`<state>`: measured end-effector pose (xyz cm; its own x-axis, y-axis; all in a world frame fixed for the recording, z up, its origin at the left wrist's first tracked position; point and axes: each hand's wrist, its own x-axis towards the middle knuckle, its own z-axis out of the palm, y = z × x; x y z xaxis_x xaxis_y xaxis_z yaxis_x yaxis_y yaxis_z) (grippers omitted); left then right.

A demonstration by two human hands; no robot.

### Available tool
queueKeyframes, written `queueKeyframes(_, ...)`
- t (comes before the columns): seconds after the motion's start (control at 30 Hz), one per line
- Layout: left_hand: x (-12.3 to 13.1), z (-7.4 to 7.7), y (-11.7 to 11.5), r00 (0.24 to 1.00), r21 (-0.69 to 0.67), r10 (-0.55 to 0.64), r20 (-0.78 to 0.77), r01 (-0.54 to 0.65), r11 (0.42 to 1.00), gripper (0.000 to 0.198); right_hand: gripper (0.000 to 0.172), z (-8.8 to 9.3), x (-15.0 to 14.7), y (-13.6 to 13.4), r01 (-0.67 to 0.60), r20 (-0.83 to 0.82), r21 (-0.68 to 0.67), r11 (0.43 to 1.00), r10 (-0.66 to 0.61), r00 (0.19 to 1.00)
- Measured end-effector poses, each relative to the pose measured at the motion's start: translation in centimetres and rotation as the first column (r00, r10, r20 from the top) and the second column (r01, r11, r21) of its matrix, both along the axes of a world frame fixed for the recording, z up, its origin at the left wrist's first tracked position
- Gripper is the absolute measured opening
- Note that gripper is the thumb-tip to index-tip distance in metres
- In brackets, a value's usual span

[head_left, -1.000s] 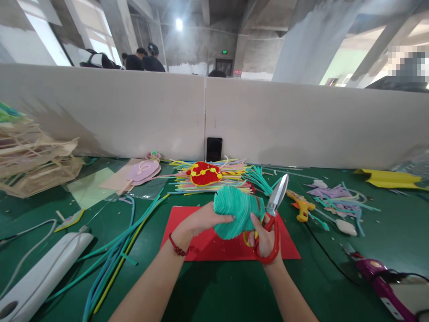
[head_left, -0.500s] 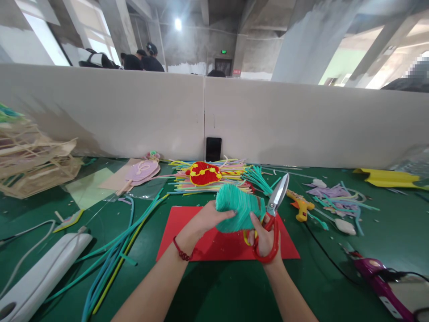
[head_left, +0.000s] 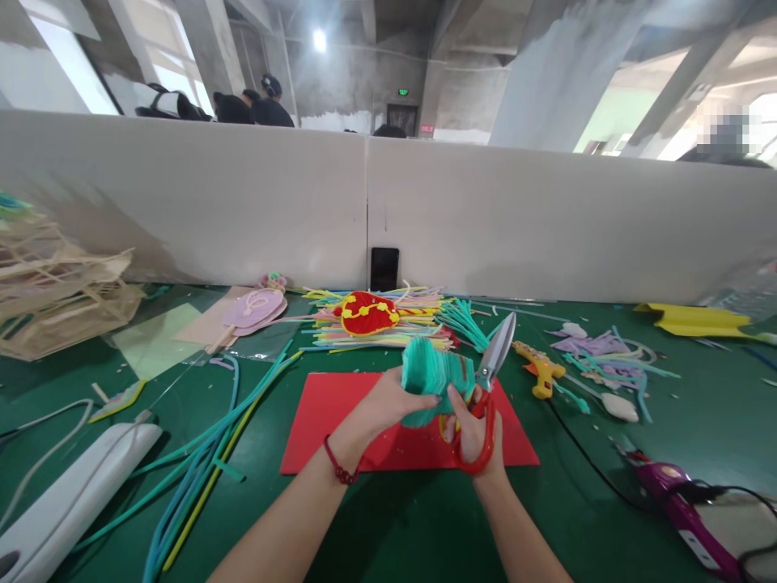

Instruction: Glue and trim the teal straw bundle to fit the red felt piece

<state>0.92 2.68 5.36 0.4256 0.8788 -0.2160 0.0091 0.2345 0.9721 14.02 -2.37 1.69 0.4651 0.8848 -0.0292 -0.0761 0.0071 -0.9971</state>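
A teal, ribbed, curved piece (head_left: 438,372) is raised over the red sheet (head_left: 321,421), its left end turned so that a hollow shows. My left hand (head_left: 397,401) is closed round that left end, thumb across the front. At the lower right of the piece, my right hand (head_left: 477,433) pinches its edge and also carries scissors (head_left: 489,429). Their red handle loops round my right hand, and the silver blades, pressed together, point up and to the right. Some of my right fingers are hidden behind the piece and the handle.
Behind lie many coloured fuzzy stems (head_left: 418,312) and a red-yellow ornament (head_left: 369,313). A yellow glue gun (head_left: 542,371), scraps (head_left: 600,356) and a purple tool (head_left: 685,510) lie right. Left are long stems (head_left: 212,453), a white power strip (head_left: 78,502) and a phone (head_left: 384,269) at the partition.
The teal piece has turned in my hands, so its left end now shows a hollow. My left hand has shifted slightly right; the right hand and scissors slightly left.
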Motion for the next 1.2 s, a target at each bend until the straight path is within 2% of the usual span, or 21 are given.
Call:
queueKeyframes(0.17,0.1,-0.2,0.0,0.998,0.072,0.068,-0.014,-0.067,0.995,0.028,0.046,0.0,0.1,0.1,-0.009,-0.031,0.008,1.000,0.010,0.999)
queueKeyframes(0.4,0.5,-0.4,0.0,0.994,0.149,0.087,-0.060,-0.077,0.986,0.027,0.046,-0.1,-0.1,0.1,-0.039,-0.056,0.029,0.999,0.040,0.998)
queueKeyframes(0.53,-0.5,0.5,0.6,0.991,0.194,0.129,-0.029,-0.121,0.974,0.028,0.044,-0.4,0.0,0.1,-0.079,-0.047,0.098,0.992,0.084,0.995)
queueKeyframes(0.63,-2.0,1.7,1.2,0.964,0.248,0.256,-0.070,-0.231,0.941,0.028,0.043,-0.6,-0.2,0.3,-0.129,-0.098,0.183,0.975,0.149,0.984)
queueKeyframes(0.7,-3.2,2.6,1.5,0.940,0.288,0.334,-0.069,-0.302,0.909,0.027,0.044,-0.7,-0.5,0.2,-0.157,-0.128,0.194,0.968,0.184,0.975)
queueKeyframes(0.77,-4.2,3.5,1.7,0.917,0.321,0.395,-0.049,-0.360,0.876,0.028,0.045,-0.7,-1.0,0.0,-0.220,-0.141,0.146,0.965,0.240,0.960)
queueKeyframes(0.87,-5.1,4.7,1.7,0.894,0.327,0.448,0.013,-0.428,0.843,0.032,0.049,-0.6,-1.8,-0.6,-0.329,-0.182,-0.014,0.944,0.321,0.929)
queueKeyframes(1.0,-5.2,5.2,1.5,0.881,0.277,0.460,0.115,-0.473,0.836,0.034,0.059,-0.9,-2.3,-1.1,-0.371,-0.210,-0.197,0.908,0.331,0.920)
queueKeyframes(1.1,-5.0,5.1,1.4,0.893,0.257,0.417,0.172,-0.449,0.856,0.036,0.063,-1.3,-2.2,-1.2,-0.405,-0.168,-0.189,0.895,0.376,0.911)
queueKeyframes(1.2,-5.0,4.9,1.3,0.896,0.245,0.406,0.179,-0.441,0.863,0.038,0.060,-1.3,-2.1,-1.1,-0.425,-0.082,-0.071,0.902,0.420,0.904)
